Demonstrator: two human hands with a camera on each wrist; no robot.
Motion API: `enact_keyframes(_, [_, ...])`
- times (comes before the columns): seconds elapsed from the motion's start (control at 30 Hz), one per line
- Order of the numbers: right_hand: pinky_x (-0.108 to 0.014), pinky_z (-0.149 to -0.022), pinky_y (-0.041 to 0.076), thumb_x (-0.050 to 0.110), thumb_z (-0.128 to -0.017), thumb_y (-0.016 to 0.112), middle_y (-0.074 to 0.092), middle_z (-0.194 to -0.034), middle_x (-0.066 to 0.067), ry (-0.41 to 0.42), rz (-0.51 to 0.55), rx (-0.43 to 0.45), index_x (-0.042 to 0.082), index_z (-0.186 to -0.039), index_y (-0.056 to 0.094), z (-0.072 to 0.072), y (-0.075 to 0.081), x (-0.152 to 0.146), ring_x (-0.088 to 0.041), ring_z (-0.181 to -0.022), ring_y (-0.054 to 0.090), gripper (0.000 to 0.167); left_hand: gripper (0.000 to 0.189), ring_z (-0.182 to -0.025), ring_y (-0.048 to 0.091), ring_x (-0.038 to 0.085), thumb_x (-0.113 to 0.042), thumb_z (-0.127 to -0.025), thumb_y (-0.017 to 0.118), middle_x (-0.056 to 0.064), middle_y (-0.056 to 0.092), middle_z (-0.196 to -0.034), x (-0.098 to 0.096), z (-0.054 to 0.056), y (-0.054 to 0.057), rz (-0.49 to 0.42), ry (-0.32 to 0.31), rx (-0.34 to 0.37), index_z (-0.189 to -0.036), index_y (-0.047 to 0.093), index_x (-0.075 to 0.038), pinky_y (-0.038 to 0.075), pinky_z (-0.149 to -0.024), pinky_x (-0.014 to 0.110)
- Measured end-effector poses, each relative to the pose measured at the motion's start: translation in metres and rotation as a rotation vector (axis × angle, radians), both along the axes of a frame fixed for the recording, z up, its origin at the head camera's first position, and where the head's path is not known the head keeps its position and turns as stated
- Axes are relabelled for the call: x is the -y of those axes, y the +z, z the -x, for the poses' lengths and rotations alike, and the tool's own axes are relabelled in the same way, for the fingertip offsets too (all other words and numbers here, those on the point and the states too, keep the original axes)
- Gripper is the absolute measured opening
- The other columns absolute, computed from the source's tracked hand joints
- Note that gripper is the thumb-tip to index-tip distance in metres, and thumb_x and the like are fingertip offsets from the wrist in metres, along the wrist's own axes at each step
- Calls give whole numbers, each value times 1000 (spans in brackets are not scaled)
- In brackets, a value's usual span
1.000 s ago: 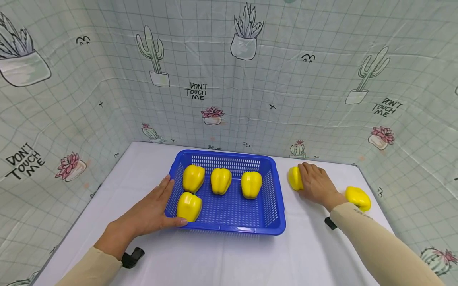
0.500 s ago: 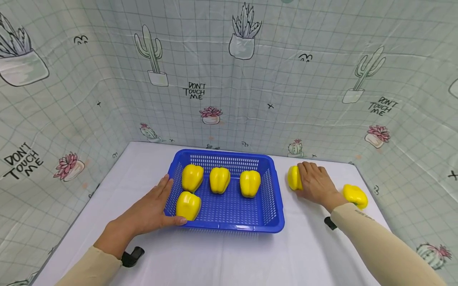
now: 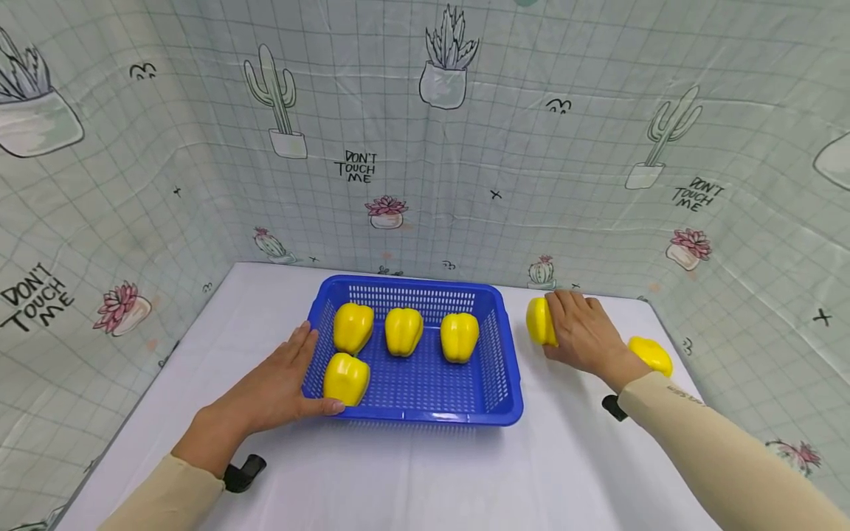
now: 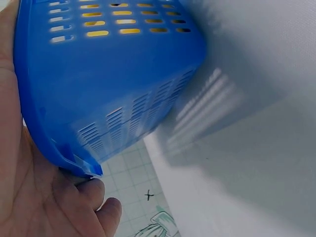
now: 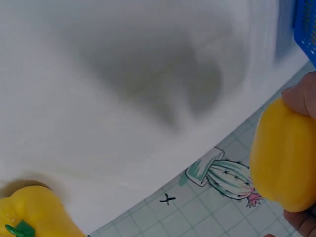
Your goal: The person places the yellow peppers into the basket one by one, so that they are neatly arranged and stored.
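Observation:
My right hand [image 3: 586, 333] grips a yellow bell pepper [image 3: 539, 322] to the right of the blue basket [image 3: 425, 417]. In the right wrist view, that bell pepper [image 5: 281, 158] sits between the thumb and fingertips, and a shadow falls on the cloth. My left hand [image 3: 268, 391] rests at the basket's near left corner, its fingers straight along the left side and the thumb lying on the front rim. Several yellow bell peppers [image 3: 460, 338] lie inside the basket, toward its left and back. In the left wrist view, the palm is against the basket's rim [image 4: 29, 113].
Another yellow bell pepper [image 3: 651, 355], with a green stem in the right wrist view, lies on the white tablecloth [image 3: 425, 479] beyond my right wrist. Behind and on both sides hangs a grid-patterned curtain [image 3: 491, 147] with cactus drawings.
My right hand has raised the bell pepper slightly and tilted it. The left hand keeps its place on the basket. The head view has shifted a little.

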State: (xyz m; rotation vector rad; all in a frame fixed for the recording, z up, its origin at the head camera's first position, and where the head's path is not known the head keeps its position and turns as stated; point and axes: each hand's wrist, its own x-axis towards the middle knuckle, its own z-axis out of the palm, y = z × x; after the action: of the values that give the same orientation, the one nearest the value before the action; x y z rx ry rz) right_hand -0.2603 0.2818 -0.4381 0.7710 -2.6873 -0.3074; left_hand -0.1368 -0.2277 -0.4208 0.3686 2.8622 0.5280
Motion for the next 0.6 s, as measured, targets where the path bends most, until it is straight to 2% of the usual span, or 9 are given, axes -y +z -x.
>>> enact_keyframes(0.13, [-55,-89,57,38,-72,91,59,-119,-22,31,9,-37,-3,-131,48,-4,15,4,-41,-106,59,84,135,-156,20,56,-85,-81,66,27,3,-175,-1,0,1,4,-2,1,-166,13,7,29,-123,69])
enact_keyframes(0.3, [-53,-82,57,41,-71,92,59,-114,-21,87,31,-85,-3,-126,50,-7,37,16,-41,-103,61,82,135,-159,18,51,-85,-81,65,30,8,-174,0,1,1,24,-19,-34,-164,17,9,24,-127,65])
enact_keyframes(0.43, [-52,-85,57,44,-73,91,60,-118,-22,101,15,-87,-3,-129,50,-10,53,35,-41,-106,61,84,135,-160,16,49,-87,-81,63,32,11,-173,1,2,2,46,-36,-62,-163,19,11,19,-129,62])
enact_keyframes(0.6, [-51,-90,58,53,-76,88,62,-121,-23,146,-25,-102,-4,-133,51,-15,68,69,-40,-110,62,88,135,-161,15,48,-87,-82,62,32,11,-173,0,2,3,67,-42,-60,-164,18,11,16,-130,61])
